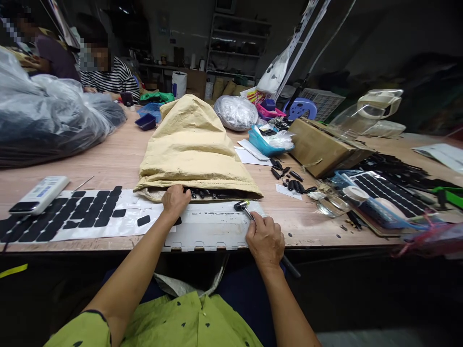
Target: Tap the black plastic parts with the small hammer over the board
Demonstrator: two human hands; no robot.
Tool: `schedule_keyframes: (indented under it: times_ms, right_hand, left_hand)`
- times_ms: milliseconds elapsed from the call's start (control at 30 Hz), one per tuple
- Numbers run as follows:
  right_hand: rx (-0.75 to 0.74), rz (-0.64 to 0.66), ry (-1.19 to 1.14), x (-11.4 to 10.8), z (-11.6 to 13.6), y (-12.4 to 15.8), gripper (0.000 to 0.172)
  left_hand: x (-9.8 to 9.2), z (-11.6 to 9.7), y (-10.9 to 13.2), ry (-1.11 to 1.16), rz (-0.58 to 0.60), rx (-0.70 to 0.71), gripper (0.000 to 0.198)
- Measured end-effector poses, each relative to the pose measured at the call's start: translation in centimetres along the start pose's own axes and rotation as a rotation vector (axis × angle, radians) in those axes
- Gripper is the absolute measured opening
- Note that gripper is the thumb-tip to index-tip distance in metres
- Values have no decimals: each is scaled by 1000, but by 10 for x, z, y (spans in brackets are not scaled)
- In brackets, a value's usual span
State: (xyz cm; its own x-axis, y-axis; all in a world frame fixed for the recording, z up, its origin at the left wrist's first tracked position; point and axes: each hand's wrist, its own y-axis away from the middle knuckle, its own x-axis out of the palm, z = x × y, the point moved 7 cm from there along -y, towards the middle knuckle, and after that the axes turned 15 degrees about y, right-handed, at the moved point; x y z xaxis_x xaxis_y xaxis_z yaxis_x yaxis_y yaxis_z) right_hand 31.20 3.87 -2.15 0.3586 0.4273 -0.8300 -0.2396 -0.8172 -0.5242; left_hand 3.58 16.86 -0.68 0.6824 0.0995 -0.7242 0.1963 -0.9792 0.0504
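A tan paper-like sack [197,144] lies on the table, its mouth facing me and black parts [206,194] showing inside. At the left of that mouth is my left hand [175,202], fingers curled together at the black parts; what they hold, if anything, is hidden. My right hand [266,238] is closed around the handle of a small mallet [241,206] with a black head and a yellow-green end. The mallet's head is over a grey-white board [213,224] at the table's front edge, in front of the sack.
Rows of black rounded pieces [92,207] lie on a white sheet at left, beside a white device [41,193]. A large plastic bag [47,115] bulges behind. Loose black parts [292,185], a cardboard box [318,144] and a blue basket [267,142] stand right. Two people sit far left.
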Motion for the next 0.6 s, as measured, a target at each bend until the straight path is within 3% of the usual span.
schedule_keyframes:
  times_ms: [200, 367, 500, 600]
  right_hand:
    - [8, -10, 12, 0, 0, 0, 28]
    - [14, 0, 7, 2, 1, -1, 29]
    - [23, 19, -6, 2, 0, 0, 29]
    - [26, 39, -36, 1, -1, 0, 29]
  left_hand:
    - [0, 5, -7, -51, 43, -90, 20]
    - [-15, 15, 16, -8, 106, -61, 20]
    - [-3, 8, 53, 98, 309, 166, 16]
    - [8, -3, 74, 140, 341, 382, 13]
